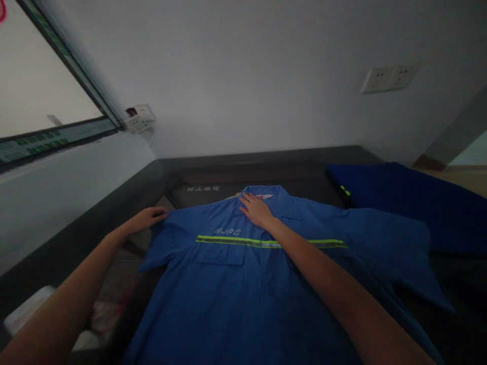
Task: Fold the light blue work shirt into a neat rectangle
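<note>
A blue short-sleeved work shirt (228, 284) lies spread out front side up, its collar toward the wall. A yellow-green and silver reflective stripe crosses the chest, below the white letters "NJPC". My left hand (148, 219) is closed on the edge of the shirt's sleeve on the left side, fingers and thumb pinching the cloth. Flat against the shirt beside the collar rests my right hand (255, 208), fingers stretched out. The shirt's lower part runs out of the picture at the bottom.
A folded dark blue garment (411, 208) with a bit of yellow-green trim lies at the right. Dark surface (152, 175) borders the wall. Sockets (391, 77) are on the wall, more (140, 117) near the window. A white object (30, 306) sits lower left.
</note>
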